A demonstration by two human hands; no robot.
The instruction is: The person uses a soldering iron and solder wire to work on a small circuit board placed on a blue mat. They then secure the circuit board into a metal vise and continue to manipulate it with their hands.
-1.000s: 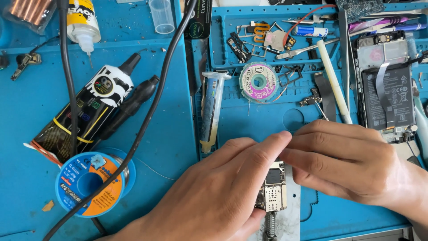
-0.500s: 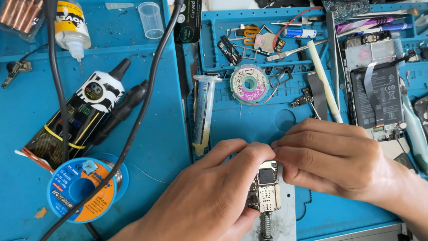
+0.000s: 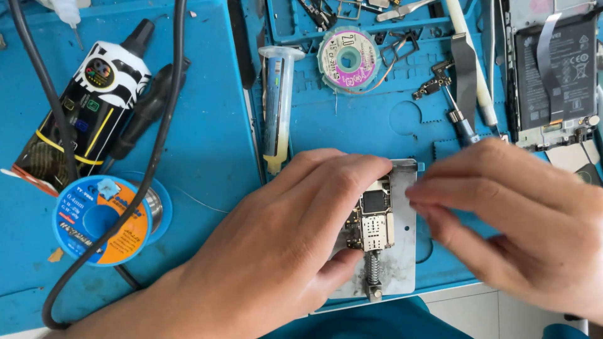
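A small phone circuit board (image 3: 372, 216) sits clamped in a metal board holder (image 3: 405, 251) with a spring at its near end. My left hand (image 3: 276, 245) lies over the holder's left side, fingertips resting on the board's top edge and thumb near the spring. My right hand (image 3: 521, 226) hovers just right of the board, fingers together and pointing left, their tips over the holder's right edge. Whether it pinches something tiny I cannot tell.
A flux syringe (image 3: 276, 107), a solder wick spool (image 3: 348, 59), a solder wire reel (image 3: 103, 220), a glue tube (image 3: 85, 107) and a black cable (image 3: 160, 138) lie on the blue mat. An opened phone (image 3: 556, 69), a screwdriver (image 3: 461, 122) and small parts sit at the back right.
The view has closed in on the holder. My hands, joined over the board before, have parted: the right one has drawn back to the right and the board now shows.
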